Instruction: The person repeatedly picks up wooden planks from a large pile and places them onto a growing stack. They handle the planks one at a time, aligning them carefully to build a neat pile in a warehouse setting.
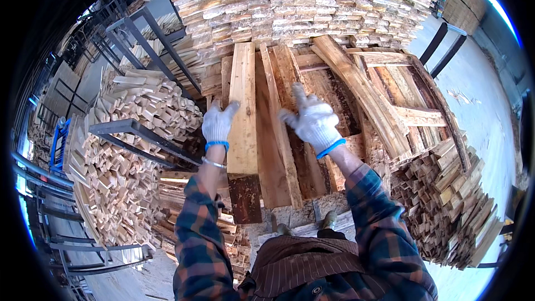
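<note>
My left hand (218, 122), in a white knit glove with a blue cuff, is at the left edge of a pale wooden plank (242, 117). Its thumb lies over the plank's face and the other fingers close along the side. The plank lies lengthwise, its dark near end toward me. My right hand (315, 120), gloved the same way, hovers open with thumb and forefinger apart and the other fingers partly bent. Below it lie a narrow plank (281, 134) and a wider brown board (267, 150). Whether the right hand touches wood I cannot tell.
A tall stack of boards (312, 8) rises behind. Loose planks (362, 97) lie slantwise on the right, beside a wooden frame (426, 117). Piles of cut pieces stand left (122, 161) and lower right (446, 200). Dark metal posts (139, 134) jut in at the left.
</note>
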Motion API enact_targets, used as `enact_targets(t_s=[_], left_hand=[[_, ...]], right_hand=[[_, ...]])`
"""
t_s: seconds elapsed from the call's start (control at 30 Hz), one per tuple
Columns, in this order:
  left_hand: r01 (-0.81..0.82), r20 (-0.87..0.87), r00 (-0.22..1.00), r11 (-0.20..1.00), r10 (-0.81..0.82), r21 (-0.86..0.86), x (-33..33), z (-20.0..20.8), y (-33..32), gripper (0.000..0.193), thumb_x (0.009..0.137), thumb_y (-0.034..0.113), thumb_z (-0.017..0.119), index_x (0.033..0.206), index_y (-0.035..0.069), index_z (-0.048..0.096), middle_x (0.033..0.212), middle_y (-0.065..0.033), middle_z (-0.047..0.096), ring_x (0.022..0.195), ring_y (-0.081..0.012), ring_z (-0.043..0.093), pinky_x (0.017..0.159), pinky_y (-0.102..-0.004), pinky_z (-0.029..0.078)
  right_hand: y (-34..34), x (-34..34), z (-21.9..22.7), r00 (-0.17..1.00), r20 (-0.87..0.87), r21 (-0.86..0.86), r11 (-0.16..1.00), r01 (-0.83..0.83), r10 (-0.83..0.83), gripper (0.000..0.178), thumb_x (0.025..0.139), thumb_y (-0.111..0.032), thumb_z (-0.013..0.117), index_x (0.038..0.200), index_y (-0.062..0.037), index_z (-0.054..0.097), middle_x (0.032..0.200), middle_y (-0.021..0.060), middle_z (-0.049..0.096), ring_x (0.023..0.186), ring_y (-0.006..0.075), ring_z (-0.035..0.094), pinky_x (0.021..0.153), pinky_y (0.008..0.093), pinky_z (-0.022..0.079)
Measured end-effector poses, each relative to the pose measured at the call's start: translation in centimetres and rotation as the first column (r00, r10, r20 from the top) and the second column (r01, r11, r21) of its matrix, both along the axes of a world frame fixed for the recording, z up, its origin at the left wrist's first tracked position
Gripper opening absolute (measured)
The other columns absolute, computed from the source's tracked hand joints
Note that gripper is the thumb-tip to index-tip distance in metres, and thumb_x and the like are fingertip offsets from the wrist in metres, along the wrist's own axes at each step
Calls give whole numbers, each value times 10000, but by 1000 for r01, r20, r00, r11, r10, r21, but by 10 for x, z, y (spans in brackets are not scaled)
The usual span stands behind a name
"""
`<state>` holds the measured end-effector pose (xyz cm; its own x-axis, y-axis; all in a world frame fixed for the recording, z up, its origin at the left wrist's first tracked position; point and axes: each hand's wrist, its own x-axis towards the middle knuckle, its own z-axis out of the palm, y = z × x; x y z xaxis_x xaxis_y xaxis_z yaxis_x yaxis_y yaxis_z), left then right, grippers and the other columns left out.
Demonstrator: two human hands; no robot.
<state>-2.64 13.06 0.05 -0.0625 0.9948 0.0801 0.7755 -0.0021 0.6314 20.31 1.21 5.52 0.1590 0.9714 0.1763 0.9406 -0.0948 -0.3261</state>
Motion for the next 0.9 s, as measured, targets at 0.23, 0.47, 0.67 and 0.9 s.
enact_targets(t_s=[0.23,0.47,0.67,0.9], left_hand=[[216,-532,809,968,-249,-125,61,49,-44,990,728,548,710,1469,44,291,1384,-301,414,1188,-417,527,908,-443,499],[73,-204,975,993,-91,-92,7,43,-25,990,654,418,746,1470,71,306,1181,-264,590,984,-344,644,816,-421,559],[41,-223,975,996,-21,84,-89,4,-25,1022,684,603,736,1466,87,329,1319,-303,489,1022,-400,624,869,-476,533],[67,-217,976,967,-12,247,-60,-40,-37,658,818,495,664,1303,71,527,1233,-282,544,991,-451,604,838,-487,505]], right_hand=[[45,-12,-12,974,-216,-176,979,-106,67,718,783,-193,593,1438,-29,350,1132,279,629,1012,387,639,906,428,501],[12,118,-27,555,-829,78,997,-10,70,584,779,-101,673,1336,1,529,1156,131,663,964,164,624,871,280,488],[2,135,-84,550,-832,38,983,181,-69,609,771,-125,690,1355,-55,530,1133,88,682,925,169,635,865,295,487],[-3,107,-58,818,-480,-125,948,293,-316,585,768,-233,668,1338,-165,554,1185,155,653,1082,298,636,929,360,475]])
